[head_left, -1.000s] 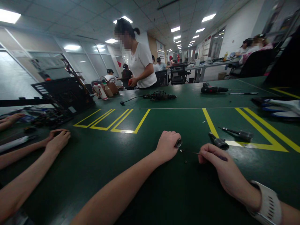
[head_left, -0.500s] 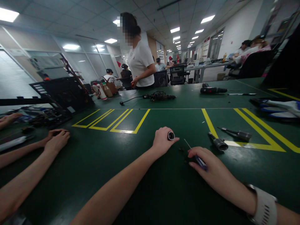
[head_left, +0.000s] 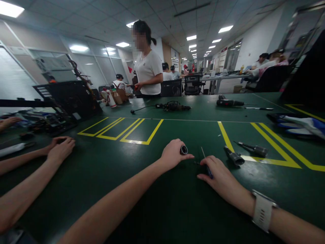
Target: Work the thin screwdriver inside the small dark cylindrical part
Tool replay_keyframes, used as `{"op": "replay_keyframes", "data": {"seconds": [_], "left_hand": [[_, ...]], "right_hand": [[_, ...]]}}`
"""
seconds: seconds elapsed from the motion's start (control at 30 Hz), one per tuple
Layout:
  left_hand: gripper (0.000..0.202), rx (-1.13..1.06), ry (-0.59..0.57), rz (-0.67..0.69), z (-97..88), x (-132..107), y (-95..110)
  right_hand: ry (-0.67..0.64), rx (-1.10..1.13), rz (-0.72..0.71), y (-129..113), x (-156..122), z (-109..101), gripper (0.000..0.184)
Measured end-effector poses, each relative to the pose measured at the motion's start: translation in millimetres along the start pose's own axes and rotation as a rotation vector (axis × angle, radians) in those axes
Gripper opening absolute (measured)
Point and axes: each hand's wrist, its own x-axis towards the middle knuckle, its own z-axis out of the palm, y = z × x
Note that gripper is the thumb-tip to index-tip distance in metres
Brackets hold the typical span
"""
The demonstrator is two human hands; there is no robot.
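My left hand (head_left: 174,154) rests on the green table (head_left: 142,189) with its fingers closed round a small black cylindrical part (head_left: 183,149), whose open end faces the camera. My right hand (head_left: 218,173) lies just to its right, closed on a thin screwdriver (head_left: 206,162) with a blue handle and its metal shaft pointing up and away. A few tiny dark screws (head_left: 196,163) lie on the table between the two hands.
Two dark tool pieces (head_left: 235,158) (head_left: 255,148) lie right of my hands by yellow floor-style lines. Another person's hands (head_left: 61,149) rest at the left near an open black computer case (head_left: 68,101). A person in white (head_left: 148,73) stands beyond a cabled tool (head_left: 172,106). A power driver (head_left: 228,102) lies far right.
My left hand turned the black part so its open end faces up. My right hand shifted left toward the screws, and the screwdriver's shaft swung from pointing left to pointing up.
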Motion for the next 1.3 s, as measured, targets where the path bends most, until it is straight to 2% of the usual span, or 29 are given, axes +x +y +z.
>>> {"op": "replay_keyframes", "data": {"seconds": [0.23, 0.37, 0.43, 0.53, 0.67, 0.87, 1.0, 1.3], "left_hand": [[0.045, 0.005, -0.008, -0.006, -9.9, -39.8, -0.3], [0.045, 0.043, -0.018, 0.039, -13.9, -53.5, 4.1], [0.046, 0.088, -0.020, 0.062, -14.1, -56.3, 5.4], [0.046, 0.174, -0.029, 0.116, -12.2, -57.7, 5.8], [0.053, 0.240, 0.003, 0.151, -9.3, -59.3, 4.7], [0.051, 0.235, 0.100, 0.115, -8.6, -63.6, 7.1], [0.050, 0.201, 0.118, 0.089, -7.2, -63.8, 9.1], [0.048, 0.135, 0.148, 0.036, -5.2, -62.0, 4.8]], "right_hand": [[-0.063, -0.146, -0.085, -8.8, 32.2, 7.6, 0.015], [-0.127, -0.222, -0.111, -8.8, 42.2, 11.7, 0.026], [-0.132, -0.251, -0.125, -9.0, 41.6, 12.0, 0.026], [-0.113, -0.273, -0.174, -11.8, 34.6, 10.4, 0.013], [-0.096, -0.275, -0.242, -20.0, 16.7, 9.1, 0.016], [-0.120, -0.286, -0.290, -38.2, -22.5, 10.6, 0.025], [-0.139, -0.301, -0.316, -50.4, -42.6, 9.6, 0.037], [-0.163, -0.196, -0.287, -46.8, -41.5, 14.2, 0.024]]}}
